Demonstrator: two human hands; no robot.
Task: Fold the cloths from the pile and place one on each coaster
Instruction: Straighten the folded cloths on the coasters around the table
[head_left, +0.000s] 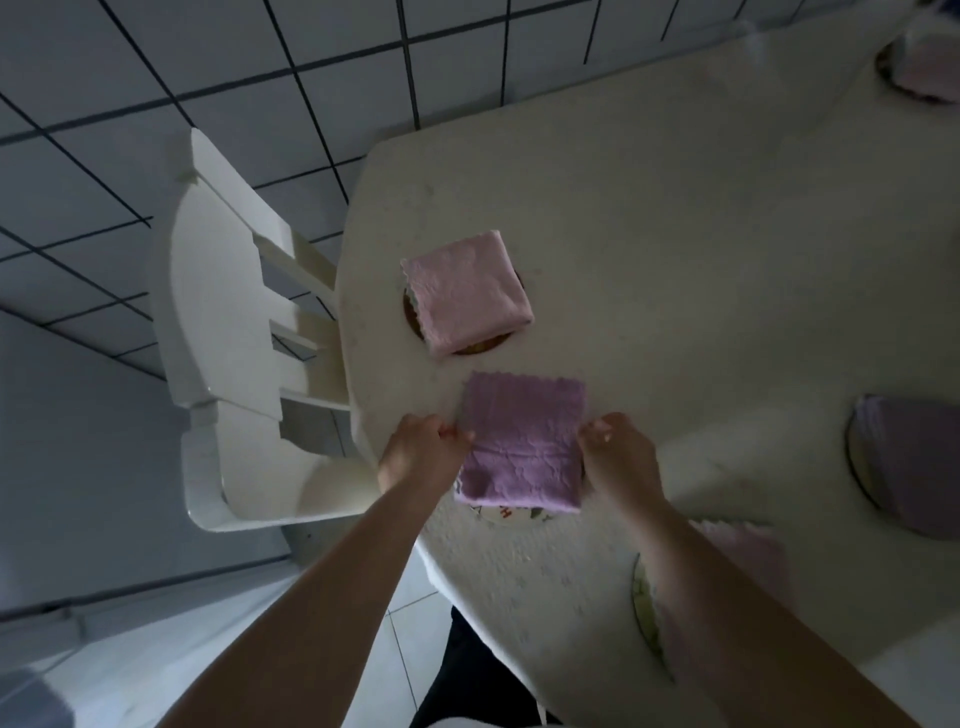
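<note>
A folded purple cloth (522, 441) lies near the table's front left edge, covering most of a patterned coaster (501, 514) that peeks out under its near side. My left hand (423, 449) pinches the cloth's left edge and my right hand (618, 454) pinches its right edge. Beyond it, a folded pink cloth (467, 293) rests on a brown coaster (413, 317). Under my right forearm, another pink cloth (748, 551) sits on a coaster (644, 603). At the right edge, a purple cloth (909, 457) covers a coaster (857, 457).
The table (675, 234) has a cream textured cover. A white plastic chair (228, 338) stands close against its left side on a tiled floor (156, 62). Far top right, one more coaster (883, 67) holds a pale cloth (930, 67).
</note>
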